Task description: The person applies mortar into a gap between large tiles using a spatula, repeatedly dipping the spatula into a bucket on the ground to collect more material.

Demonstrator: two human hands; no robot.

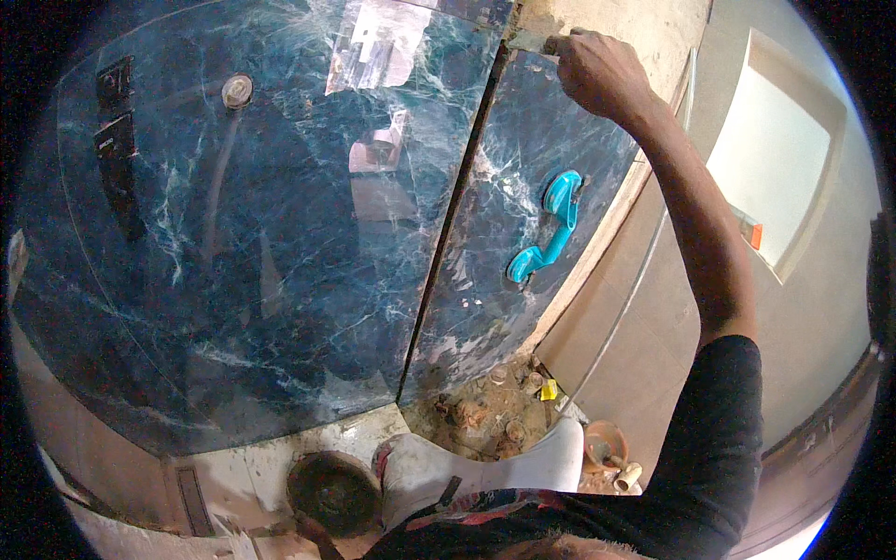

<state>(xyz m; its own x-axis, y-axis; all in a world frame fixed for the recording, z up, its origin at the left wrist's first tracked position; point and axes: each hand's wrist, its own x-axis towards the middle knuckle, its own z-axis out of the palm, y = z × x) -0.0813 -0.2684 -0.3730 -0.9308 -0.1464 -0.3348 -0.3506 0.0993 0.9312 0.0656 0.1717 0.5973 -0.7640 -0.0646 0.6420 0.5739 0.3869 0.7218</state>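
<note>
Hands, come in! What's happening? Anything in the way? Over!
Right hand gripping flat-bladed tool at top of narrow blue panel. Left hand low by dark bucket, grip unclear. Turquoise suction handle on panel, clear of tool.

An unfinished room, under construction or renovation, is indicated: glossy blue marbled slabs (280, 233) are separated by a dark gap (452, 215), a turquoise suction lifter (561, 229) is attached to one, rough floor (434, 427) is strewn with debris (471, 411), and a pale niche (775, 149) is recessed into the wall (803, 299).
</note>
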